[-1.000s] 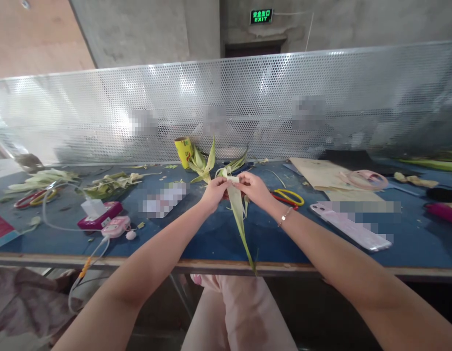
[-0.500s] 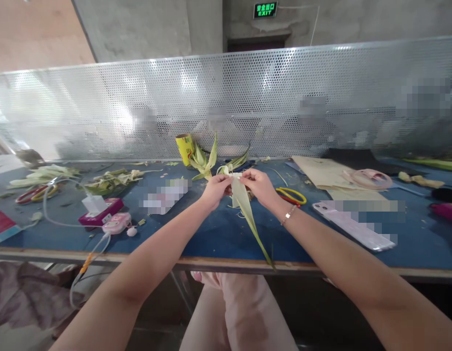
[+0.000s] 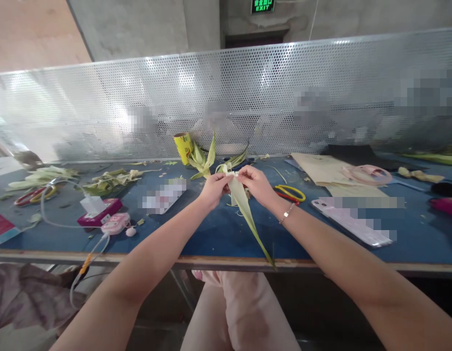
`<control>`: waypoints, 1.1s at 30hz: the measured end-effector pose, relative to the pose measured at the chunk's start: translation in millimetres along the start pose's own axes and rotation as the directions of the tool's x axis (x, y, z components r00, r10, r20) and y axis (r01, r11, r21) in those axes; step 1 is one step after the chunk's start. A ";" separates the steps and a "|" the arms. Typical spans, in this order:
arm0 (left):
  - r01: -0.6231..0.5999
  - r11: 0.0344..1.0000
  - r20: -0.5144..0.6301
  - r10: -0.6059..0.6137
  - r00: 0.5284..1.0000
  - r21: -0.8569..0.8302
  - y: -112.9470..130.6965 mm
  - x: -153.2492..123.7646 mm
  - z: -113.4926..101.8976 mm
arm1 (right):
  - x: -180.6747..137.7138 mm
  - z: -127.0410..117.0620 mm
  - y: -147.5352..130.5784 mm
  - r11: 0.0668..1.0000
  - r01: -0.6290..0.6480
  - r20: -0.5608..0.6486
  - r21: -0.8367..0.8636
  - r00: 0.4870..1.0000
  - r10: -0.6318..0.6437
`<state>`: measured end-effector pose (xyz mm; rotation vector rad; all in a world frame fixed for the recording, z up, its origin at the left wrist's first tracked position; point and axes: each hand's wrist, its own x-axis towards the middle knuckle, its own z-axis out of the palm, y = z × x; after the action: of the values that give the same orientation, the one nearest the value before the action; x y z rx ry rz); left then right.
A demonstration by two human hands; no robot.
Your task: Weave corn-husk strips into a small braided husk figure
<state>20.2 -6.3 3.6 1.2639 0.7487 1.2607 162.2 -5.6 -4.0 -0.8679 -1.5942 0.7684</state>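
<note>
Both my hands meet over the middle of the blue table (image 3: 284, 239). My left hand (image 3: 215, 189) and my right hand (image 3: 255, 183) pinch the upper end of a pale green corn husk (image 3: 244, 202) between thumbs and fingers. The husk narrows to a long tip hanging toward the table's front edge. Some whitish husk pieces show around my fingertips, partly hidden by them. Just behind my hands lie more corn husks (image 3: 206, 163), beside a yellow roll (image 3: 183, 147). Scissors with yellow and red handles (image 3: 291, 193) lie right of my right hand.
A phone (image 3: 352, 222) lies on the right and another (image 3: 165, 195) on the left. A purple power strip (image 3: 99, 213) holds a pink charger (image 3: 116, 223) with a cable. Husk heaps (image 3: 110, 183) and red-handled scissors (image 3: 28, 195) lie left. A perforated metal screen (image 3: 196, 87) stands behind; brown paper (image 3: 317, 170) lies right.
The view has shifted slightly. My right fingers have curled in more over the husk's top, and the husk is turned a little. Both hands keep their hold.
</note>
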 end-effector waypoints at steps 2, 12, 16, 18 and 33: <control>0.033 0.997 -0.009 -0.033 0.999 -0.066 1.3 -0.9 2.1 | 0.0 0.8 -1.6 0.996 0.048 -0.035 -0.080 0.998 -0.050; 0.077 0.972 -0.121 -0.106 0.987 -0.223 2.7 6.3 -5.3 | -0.4 -5.5 -6.7 0.945 0.323 -0.018 -0.044 0.946 -0.324; 0.027 0.983 -0.139 -0.053 0.989 -0.183 2.1 7.3 -7.4 | 0.4 -11.0 -8.3 0.960 0.281 0.019 0.000 0.959 -0.281; 0.003 0.992 -0.130 -0.020 0.991 -0.128 2.1 5.5 -5.3 | 2.9 -11.6 -5.5 0.969 0.247 -0.007 -0.008 0.969 -0.247; -0.092 0.968 -0.025 0.101 0.995 0.234 0.2 -2.3 2.5 | 3.4 -5.2 -0.3 0.995 0.084 0.010 -0.044 0.996 -0.084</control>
<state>22.0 -9.1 3.8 1.4851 0.8909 1.3057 166.8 -2.7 -1.1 -0.8248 -1.6499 0.6798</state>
